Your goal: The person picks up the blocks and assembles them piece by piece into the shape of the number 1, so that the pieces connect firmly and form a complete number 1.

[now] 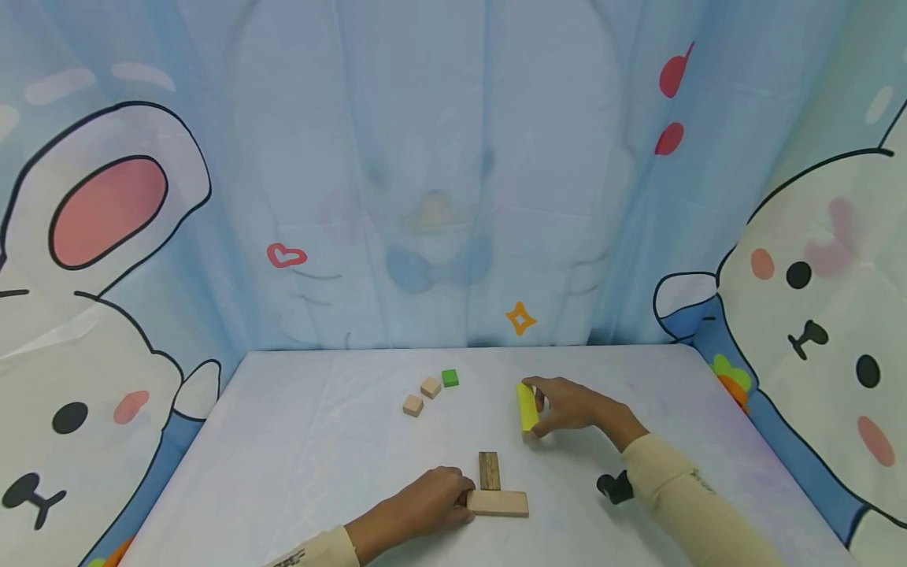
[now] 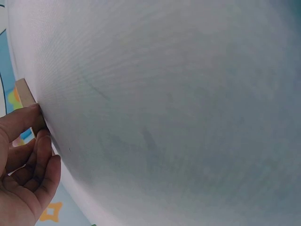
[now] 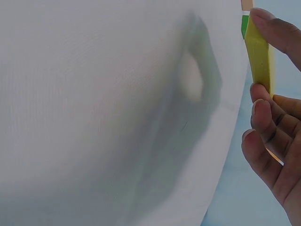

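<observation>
So the yellow block (image 1: 527,407) is over on the right half of the tabletop (image 1: 340,449), pinched end to end by the right hand (image 1: 570,404): thumb on the near end, fingers (image 3: 262,118) on the far one. In the right wrist view the lower fingers are loosely curled and off the block.

Other half of the action: the left hand (image 1: 432,501) has the left end of a pale wooden block (image 1: 498,503) between thumb and fingers, down close to the person. That block lies crosswise, and right behind it a darker brown block (image 1: 489,471) points away, kinda like an upside-down T. Can't tell if those two actually touch.

Further back, left of the yellow one, there's a little slanted row: green cube (image 1: 449,378), a wooden cube (image 1: 430,387) just beside it, then a second wooden cube (image 1: 413,405) nearer the person. Some black object (image 1: 615,487) sits by the right sleeve (image 1: 680,488), partly hidden. Behind everything hangs a blue cartoon curtain (image 1: 425,118), with big white characters on both sides.
</observation>
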{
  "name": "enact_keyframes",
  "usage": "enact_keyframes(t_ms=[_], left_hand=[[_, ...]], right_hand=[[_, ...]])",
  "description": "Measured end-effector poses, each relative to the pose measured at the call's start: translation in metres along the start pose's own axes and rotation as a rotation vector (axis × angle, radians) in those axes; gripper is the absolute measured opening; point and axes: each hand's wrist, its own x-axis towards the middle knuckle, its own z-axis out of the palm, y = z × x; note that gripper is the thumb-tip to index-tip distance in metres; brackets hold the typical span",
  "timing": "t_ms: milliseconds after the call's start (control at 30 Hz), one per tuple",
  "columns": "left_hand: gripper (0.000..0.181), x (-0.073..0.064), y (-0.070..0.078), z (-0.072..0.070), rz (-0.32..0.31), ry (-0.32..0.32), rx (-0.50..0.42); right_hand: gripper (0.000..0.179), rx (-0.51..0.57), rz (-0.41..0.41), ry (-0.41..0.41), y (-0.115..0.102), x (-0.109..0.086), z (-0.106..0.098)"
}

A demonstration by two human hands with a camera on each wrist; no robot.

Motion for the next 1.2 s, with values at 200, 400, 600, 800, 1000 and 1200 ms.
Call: enact_keyframes(t_ms=[200, 400, 600, 800, 1000, 1200], left_hand=[[0.019, 0.000, 0.001, 0.000, -0.007, -0.004, 0.004], [0.019, 0.000, 0.001, 0.000, -0.010, -0.010, 0.002], [0.018, 0.001, 0.001, 0.000, -0.018, -0.013, -0.003], [0.017, 0.001, 0.000, 0.001, -0.013, -0.013, -0.003], [0.016, 0.000, 0.000, -0.001, -0.008, -0.008, 0.005], [0.018, 0.000, 0.001, -0.002, -0.006, -0.008, -0.006]], right_hand=[[0.098, 0.003, -0.018, 0.004, -0.004, 0.002, 0.000], [0.098, -0.005, -0.021, 0.005, -0.007, 0.003, -0.001], [0.097, -0.002, -0.044, 0.015, -0.010, 0.004, -0.001], [0.098, 0.007, -0.042, 0.021, -0.013, 0.007, 0.002], [0.098, 0.015, -0.040, 0.020, -0.020, 0.006, 0.002], [0.098, 0.019, -0.025, 0.020, -0.025, 0.006, 0.004]])
